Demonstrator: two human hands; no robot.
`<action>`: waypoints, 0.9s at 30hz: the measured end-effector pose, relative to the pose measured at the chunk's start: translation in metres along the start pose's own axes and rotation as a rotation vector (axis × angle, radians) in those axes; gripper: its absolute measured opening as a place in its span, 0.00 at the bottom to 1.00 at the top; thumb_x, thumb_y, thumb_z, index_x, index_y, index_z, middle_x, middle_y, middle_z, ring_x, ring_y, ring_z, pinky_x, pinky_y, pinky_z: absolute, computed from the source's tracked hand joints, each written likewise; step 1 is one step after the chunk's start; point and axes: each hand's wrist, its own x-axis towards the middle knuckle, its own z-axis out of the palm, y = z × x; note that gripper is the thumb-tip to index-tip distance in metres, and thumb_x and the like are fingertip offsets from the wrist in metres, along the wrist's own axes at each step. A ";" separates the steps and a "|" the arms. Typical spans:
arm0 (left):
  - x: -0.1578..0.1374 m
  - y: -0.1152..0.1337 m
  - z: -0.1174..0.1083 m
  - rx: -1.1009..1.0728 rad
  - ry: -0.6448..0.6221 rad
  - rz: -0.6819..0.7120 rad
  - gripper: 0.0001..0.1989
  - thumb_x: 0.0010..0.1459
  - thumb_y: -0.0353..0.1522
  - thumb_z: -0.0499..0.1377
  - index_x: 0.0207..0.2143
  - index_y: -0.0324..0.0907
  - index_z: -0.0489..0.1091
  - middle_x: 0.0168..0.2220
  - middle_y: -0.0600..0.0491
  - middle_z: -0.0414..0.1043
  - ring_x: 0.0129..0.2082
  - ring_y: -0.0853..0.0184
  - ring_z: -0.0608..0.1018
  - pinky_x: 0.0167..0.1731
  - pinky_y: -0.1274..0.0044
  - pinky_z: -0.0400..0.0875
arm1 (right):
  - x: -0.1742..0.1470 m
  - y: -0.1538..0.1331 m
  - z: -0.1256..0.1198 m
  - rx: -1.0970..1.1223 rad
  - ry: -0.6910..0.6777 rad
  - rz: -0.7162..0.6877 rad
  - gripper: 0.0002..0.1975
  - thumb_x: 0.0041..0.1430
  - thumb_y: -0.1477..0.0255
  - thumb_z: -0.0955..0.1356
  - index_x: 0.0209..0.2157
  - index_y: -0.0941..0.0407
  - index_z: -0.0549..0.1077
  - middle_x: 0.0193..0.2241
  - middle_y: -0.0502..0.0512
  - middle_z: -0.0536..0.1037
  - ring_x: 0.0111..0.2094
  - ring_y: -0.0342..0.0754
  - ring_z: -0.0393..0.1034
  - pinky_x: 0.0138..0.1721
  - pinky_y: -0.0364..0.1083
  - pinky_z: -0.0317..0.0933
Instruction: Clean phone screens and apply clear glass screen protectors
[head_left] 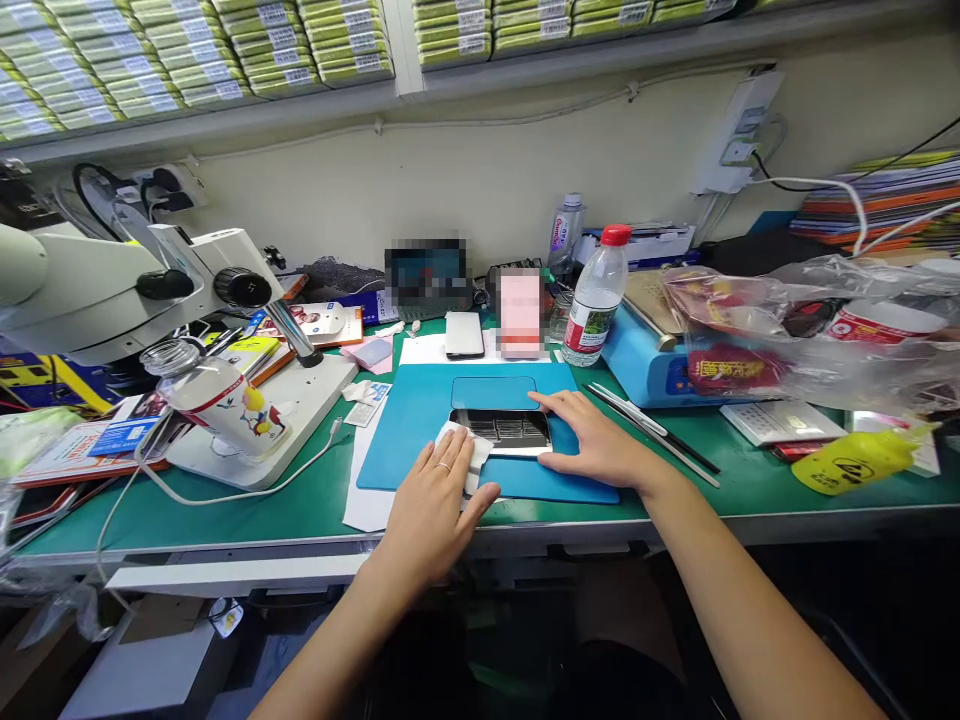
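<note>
A phone with a dark, glossy screen [517,430] lies sideways on a blue mat [420,385]. My left hand [439,495] presses a crumpled white tissue [480,458] onto the phone's left end, fingers close together and thumb out to the side. The tissue and hand hide that end. My right hand [592,440] grips the phone's right end, thumb at the near edge and index finger stretched past the far edge. Just beyond the phone lies a clear, dark-edged glass sheet [493,393], close to my right index fingertip.
A microscope [97,290] and an open glass jar [232,405] stand left. Behind the mat are a white-backed flat device [465,334], a pink phone [520,310] and a red-capped bottle [596,300]. Thin tools [656,430] and a yellow squeeze bottle [859,460] lie right.
</note>
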 end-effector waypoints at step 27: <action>0.005 -0.012 -0.006 -0.045 -0.052 -0.068 0.38 0.73 0.51 0.41 0.71 0.30 0.47 0.73 0.34 0.45 0.74 0.50 0.47 0.69 0.53 0.50 | 0.001 -0.001 -0.001 -0.014 0.024 -0.008 0.42 0.56 0.51 0.70 0.70 0.43 0.58 0.57 0.59 0.71 0.59 0.65 0.65 0.60 0.63 0.62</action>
